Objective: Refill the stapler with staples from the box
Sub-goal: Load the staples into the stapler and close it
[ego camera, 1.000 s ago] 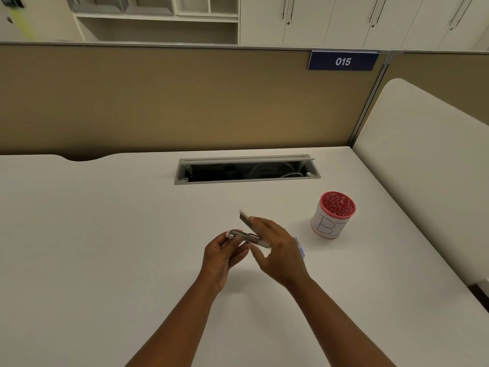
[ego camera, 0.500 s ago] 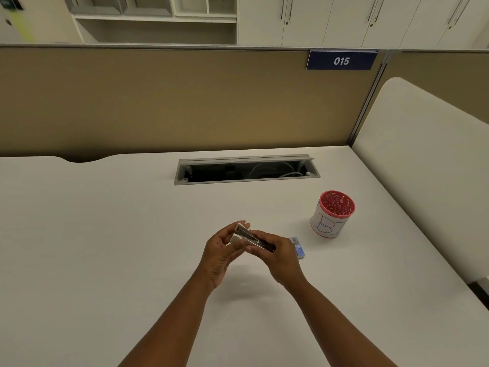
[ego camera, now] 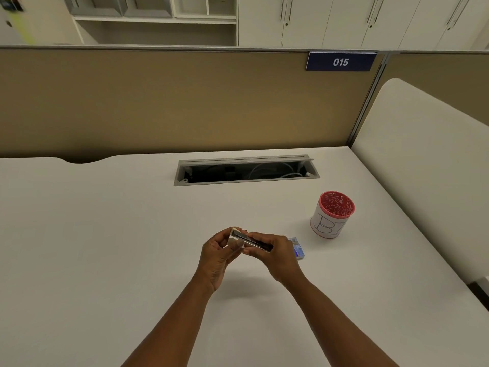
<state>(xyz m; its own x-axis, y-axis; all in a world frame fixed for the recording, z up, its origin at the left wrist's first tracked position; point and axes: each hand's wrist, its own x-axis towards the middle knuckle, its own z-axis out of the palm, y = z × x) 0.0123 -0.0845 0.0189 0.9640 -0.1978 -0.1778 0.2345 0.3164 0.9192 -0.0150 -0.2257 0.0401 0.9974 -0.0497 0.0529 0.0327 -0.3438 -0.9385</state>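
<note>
A small metallic stapler [ego camera: 250,241] is held above the white desk [ego camera: 105,247], folded down with its top and base together. My left hand [ego camera: 218,254] grips its left end from below. From the right, my right hand [ego camera: 275,254] pinches its top and bottom. A small blue staple box [ego camera: 298,250] lies flat on the desk just right of my right hand, partly hidden behind it. Whether staples sit inside the stapler cannot be seen.
A white cup with a red patterned rim [ego camera: 332,214] stands to the right of the box. An open grey cable tray [ego camera: 246,170] is sunk into the desk further back. A tan partition rises behind, and a cream panel [ego camera: 423,168] borders the right side.
A second ago the stapler's top stood swung open. My right hand has pressed it down shut, and both hands now squeeze the folded stapler. The staple box has come into view.
</note>
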